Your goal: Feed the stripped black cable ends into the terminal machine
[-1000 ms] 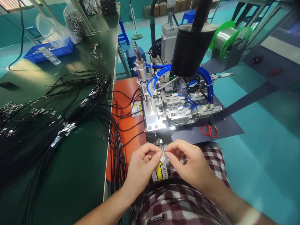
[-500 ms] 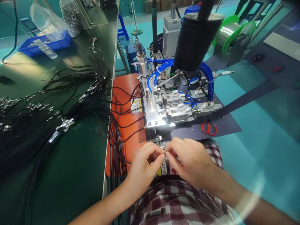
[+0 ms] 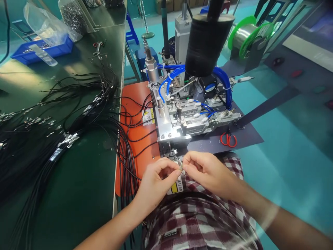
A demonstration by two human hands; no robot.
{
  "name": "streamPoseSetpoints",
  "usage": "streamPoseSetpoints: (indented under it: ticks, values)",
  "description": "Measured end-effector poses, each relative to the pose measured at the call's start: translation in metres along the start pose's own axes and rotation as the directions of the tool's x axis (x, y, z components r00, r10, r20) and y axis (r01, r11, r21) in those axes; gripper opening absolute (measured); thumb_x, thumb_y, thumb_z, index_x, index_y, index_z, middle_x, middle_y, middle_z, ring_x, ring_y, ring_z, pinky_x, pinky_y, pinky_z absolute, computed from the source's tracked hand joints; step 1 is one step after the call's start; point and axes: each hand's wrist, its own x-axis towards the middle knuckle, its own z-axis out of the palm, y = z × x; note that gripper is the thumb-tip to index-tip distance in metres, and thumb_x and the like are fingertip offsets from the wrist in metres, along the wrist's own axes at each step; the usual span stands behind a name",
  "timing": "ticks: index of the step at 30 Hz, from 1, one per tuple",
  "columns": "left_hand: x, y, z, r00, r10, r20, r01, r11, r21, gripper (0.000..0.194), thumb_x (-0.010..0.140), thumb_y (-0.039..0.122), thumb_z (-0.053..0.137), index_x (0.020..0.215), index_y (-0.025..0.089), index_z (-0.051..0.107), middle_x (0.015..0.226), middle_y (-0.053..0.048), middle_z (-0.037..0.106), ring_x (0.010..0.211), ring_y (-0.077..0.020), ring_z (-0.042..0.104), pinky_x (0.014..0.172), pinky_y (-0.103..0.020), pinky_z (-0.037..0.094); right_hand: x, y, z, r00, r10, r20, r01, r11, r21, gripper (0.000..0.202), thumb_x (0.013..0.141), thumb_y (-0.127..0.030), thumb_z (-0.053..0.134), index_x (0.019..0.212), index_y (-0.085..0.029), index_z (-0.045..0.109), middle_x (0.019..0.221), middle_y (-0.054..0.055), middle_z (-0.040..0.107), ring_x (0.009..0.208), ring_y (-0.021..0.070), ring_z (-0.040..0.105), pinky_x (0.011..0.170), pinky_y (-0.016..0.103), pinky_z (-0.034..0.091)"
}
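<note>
My left hand (image 3: 158,182) and my right hand (image 3: 208,172) meet over my lap, just in front of the machine's near edge. Each has thumb and forefinger pinched, and a few very thin wires (image 3: 181,167) show between the fingertips. What the wires are attached to is hidden by the fingers. Black cables (image 3: 127,166) hang beside my left hand, over the edge of the orange board (image 3: 140,152). Directly ahead stands the metal machine (image 3: 166,126) with blue air tubes (image 3: 179,71). A label with a yellow patch (image 3: 173,188) lies just below my fingertips.
Red-handled scissors (image 3: 229,140) lie on the machine's dark base plate, to the right. Bundled black cables (image 3: 99,100) cover much of the green table (image 3: 85,194). A blue tray (image 3: 58,50) sits far left. A black cylindrical nozzle (image 3: 208,45) overhangs the machine; a green wire spool (image 3: 244,36) stands behind.
My fingertips have moved slightly apart, and thin wires now show between them. My right hand has turned a little. The whole view has shifted slightly, moving the scene left.
</note>
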Motion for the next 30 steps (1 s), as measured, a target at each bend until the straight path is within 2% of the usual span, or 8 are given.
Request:
streamPoseSetpoints:
  ticks: [5, 9, 13, 17, 20, 23, 28, 30]
  values:
    - [0.0, 0.001, 0.001, 1.0, -0.02, -0.01, 0.018, 0.991, -0.136, 0.015, 0.079, 0.027, 0.065, 0.088, 0.014, 0.066, 0.079, -0.003, 0.063, 0.068, -0.013, 0.054, 0.063, -0.024, 0.043, -0.01, -0.001, 0.008, 0.941, -0.309, -0.141, 0.24, 0.899, -0.367, 0.015, 0.09, -0.017, 0.047, 0.075, -0.018, 0.051, 0.066, -0.002, 0.053, 0.056, 0.0131, 0.042, 0.057, 0.028, 0.027]
    - [0.0, 0.0, 0.001, 1.0, 0.008, -0.001, -0.008, 0.998, -0.068, 0.014, 0.08, 0.027, 0.063, 0.087, 0.015, 0.067, 0.082, -0.004, 0.063, 0.071, -0.0142, 0.055, 0.063, -0.025, 0.043, -0.013, 0.001, 0.012, 0.908, -0.401, -0.124, 0.279, 0.798, -0.535, 0.018, 0.09, -0.017, 0.045, 0.074, -0.017, 0.054, 0.065, -0.001, 0.052, 0.054, 0.0149, 0.038, 0.056, 0.031, 0.024]
    - [-0.001, 0.001, -0.001, 0.999, -0.002, 0.034, 0.002, 1.0, -0.003, 0.015, 0.082, 0.028, 0.061, 0.086, 0.015, 0.067, 0.082, -0.004, 0.062, 0.071, -0.0151, 0.055, 0.063, -0.026, 0.042, -0.01, -0.002, 0.007, 0.938, -0.33, -0.108, 0.234, 0.83, -0.507, 0.017, 0.091, -0.019, 0.046, 0.076, -0.018, 0.053, 0.066, -0.001, 0.054, 0.055, 0.0146, 0.041, 0.056, 0.03, 0.024]
    - [0.0, 0.004, -0.002, 0.997, -0.025, 0.07, 0.026, 0.999, -0.019, 0.015, 0.082, 0.028, 0.06, 0.087, 0.015, 0.065, 0.08, -0.004, 0.062, 0.074, -0.0161, 0.057, 0.066, -0.027, 0.043, -0.005, -0.006, 0.001, 0.988, -0.134, -0.083, 0.11, 0.963, -0.247, 0.014, 0.09, -0.019, 0.048, 0.076, -0.02, 0.05, 0.062, -0.005, 0.051, 0.054, 0.0117, 0.043, 0.053, 0.026, 0.026]
    - [0.001, 0.006, -0.002, 0.998, -0.033, 0.06, 0.034, 0.999, -0.003, 0.015, 0.081, 0.028, 0.061, 0.085, 0.014, 0.065, 0.079, -0.003, 0.062, 0.073, -0.0156, 0.056, 0.065, -0.026, 0.043, -0.003, -0.006, -0.001, 0.999, -0.018, -0.043, 0.014, 0.997, -0.081, 0.017, 0.089, -0.017, 0.047, 0.073, -0.021, 0.049, 0.059, -0.007, 0.047, 0.053, 0.0104, 0.041, 0.05, 0.024, 0.027]
    - [0.001, 0.007, -0.001, 0.998, -0.03, 0.049, 0.029, 0.999, 0.022, 0.014, 0.079, 0.028, 0.062, 0.082, 0.014, 0.066, 0.078, -0.003, 0.061, 0.072, -0.0155, 0.055, 0.064, -0.026, 0.042, -0.004, -0.008, -0.001, 0.999, -0.001, -0.043, -0.002, 0.998, -0.069, 0.017, 0.089, -0.017, 0.047, 0.072, -0.021, 0.049, 0.059, -0.007, 0.047, 0.052, 0.0102, 0.041, 0.05, 0.023, 0.027]
    - [0.0, 0.01, -0.001, 0.997, -0.015, 0.071, 0.009, 0.996, 0.086, 0.013, 0.08, 0.026, 0.06, 0.077, 0.015, 0.067, 0.075, -0.003, 0.06, 0.071, -0.0149, 0.052, 0.064, -0.025, 0.04, -0.008, -0.014, 0.002, 0.991, -0.09, -0.098, 0.065, 0.97, -0.236, 0.016, 0.088, -0.017, 0.048, 0.073, -0.02, 0.049, 0.062, -0.004, 0.052, 0.053, 0.0112, 0.043, 0.052, 0.026, 0.026]
    - [0.0, 0.013, -0.002, 0.996, -0.029, 0.079, 0.024, 0.998, 0.064, 0.014, 0.08, 0.026, 0.061, 0.077, 0.015, 0.068, 0.075, -0.003, 0.059, 0.069, -0.0137, 0.05, 0.062, -0.024, 0.038, -0.007, -0.013, 0.003, 0.992, -0.072, -0.107, 0.05, 0.978, -0.202, 0.016, 0.088, -0.018, 0.048, 0.072, -0.02, 0.049, 0.061, -0.004, 0.051, 0.053, 0.0114, 0.042, 0.052, 0.026, 0.026]
